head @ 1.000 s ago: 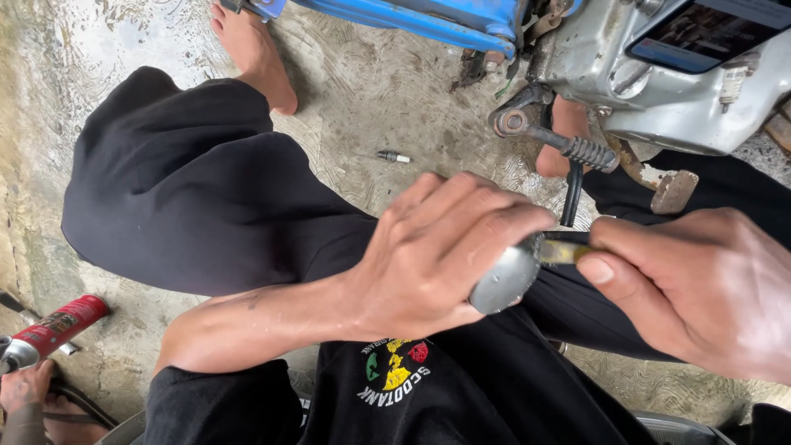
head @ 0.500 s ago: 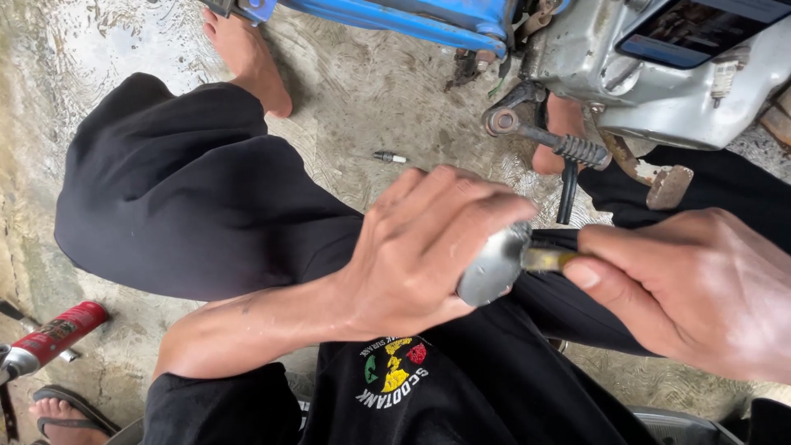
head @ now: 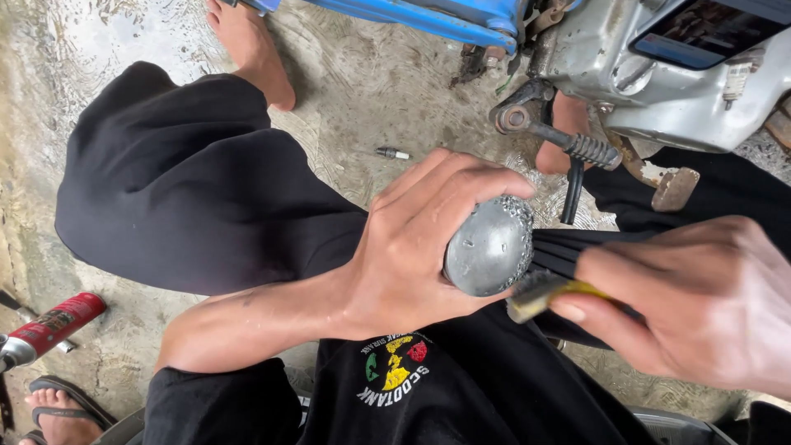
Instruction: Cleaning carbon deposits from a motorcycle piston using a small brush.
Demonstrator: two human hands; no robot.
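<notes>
- Hands at centre frame, over your lap, above black trousers and a black shirt with a coloured print.
- Your left hand is curled shut around a round grey metal part; fingers wrap over its top, thumb sits underneath. The part's domed face points toward you, and its far rim looks rough and pitted.
- Your right hand is closed in a pinch on a small brush with a yellowish handle; thumb lies on top. The bristle end touches the lower right edge of the metal part.
- Motorbike engine casing stands just beyond your hands, upper right, with a kick lever jutting toward you. Blue frame runs along the top edge.
- Bare foot rests on the wet concrete floor, upper left.
- Spark plug lies on the floor, well apart from your hands.
- Red spray can lies at far left, near a sandalled foot at the lower left corner.
</notes>
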